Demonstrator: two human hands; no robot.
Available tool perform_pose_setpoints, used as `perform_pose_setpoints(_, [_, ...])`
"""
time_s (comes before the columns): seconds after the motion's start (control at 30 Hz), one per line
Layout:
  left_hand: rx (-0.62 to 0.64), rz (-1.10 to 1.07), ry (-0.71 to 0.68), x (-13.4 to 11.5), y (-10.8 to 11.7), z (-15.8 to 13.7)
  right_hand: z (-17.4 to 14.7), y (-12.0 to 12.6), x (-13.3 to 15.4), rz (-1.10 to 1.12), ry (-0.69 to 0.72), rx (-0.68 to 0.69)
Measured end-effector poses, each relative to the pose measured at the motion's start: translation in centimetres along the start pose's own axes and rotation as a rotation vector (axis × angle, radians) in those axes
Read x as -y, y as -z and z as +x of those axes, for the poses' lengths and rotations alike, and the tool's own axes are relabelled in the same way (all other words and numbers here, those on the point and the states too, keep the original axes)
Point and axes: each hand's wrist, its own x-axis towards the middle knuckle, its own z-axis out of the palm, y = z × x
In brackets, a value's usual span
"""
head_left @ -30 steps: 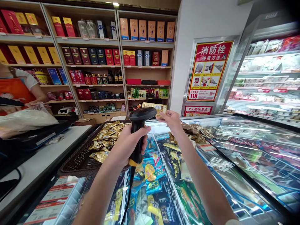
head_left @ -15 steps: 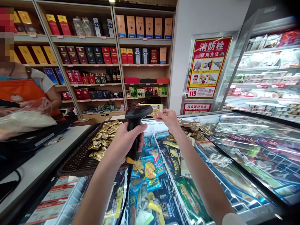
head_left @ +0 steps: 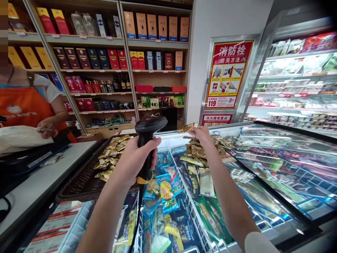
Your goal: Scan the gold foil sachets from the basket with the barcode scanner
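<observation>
My left hand (head_left: 142, 156) is wrapped round the grip of a black barcode scanner (head_left: 150, 126), held upright with its cable hanging down over the freezer. My right hand (head_left: 200, 134) pinches a small gold foil packet (head_left: 187, 128) by its edge. This packet is just above a pile of similar gold packets (head_left: 198, 149) on the freezer's glass, at the far side. To the left of the scanner, a dark brown woven basket (head_left: 76, 182) holds more gold packets (head_left: 112, 154).
Below my arms is a chest freezer with wrapped ice creams (head_left: 165, 189) between white wire dividers (head_left: 181, 182). At left, a person in an orange apron (head_left: 23, 105) handles a white bag at the counter (head_left: 50, 175). Shelves of boxed goods (head_left: 94, 58) stand behind.
My right hand has moved right and away from the scanner with the gold packet, which is now over the pile. The left hand still grips the scanner. The view has shifted slightly.
</observation>
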Motion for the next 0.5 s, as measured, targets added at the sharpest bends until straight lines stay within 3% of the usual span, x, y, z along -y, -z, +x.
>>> perform_pose_setpoints(0.07, [0.007, 0.035, -0.030, 0.1, 0.0, 0.0, 1.0, 1.9, -0.4, -0.157, 0.036, -0.062])
perform_pose_setpoints(0.17, [0.024, 0.074, -0.062, 0.2, 0.0, 0.0, 1.8, 4.7, -1.3, -0.703, 0.050, -0.184])
perform_pose_setpoints(0.23, [0.035, 0.087, -0.065, 0.2, 0.0, 0.0, 1.8, 6.1, -1.6, -0.919, 0.040, -0.213])
perform_pose_setpoints(0.37, [0.049, 0.094, -0.068, 0.3, 0.0, 0.0, 1.3, 6.7, -1.1, -0.998, 0.101, -0.181])
perform_pose_setpoints(0.5, [0.056, 0.087, -0.078, 0.3, -0.2, -0.3, 0.3, 3.7, 0.1, -1.056, 0.225, -0.053])
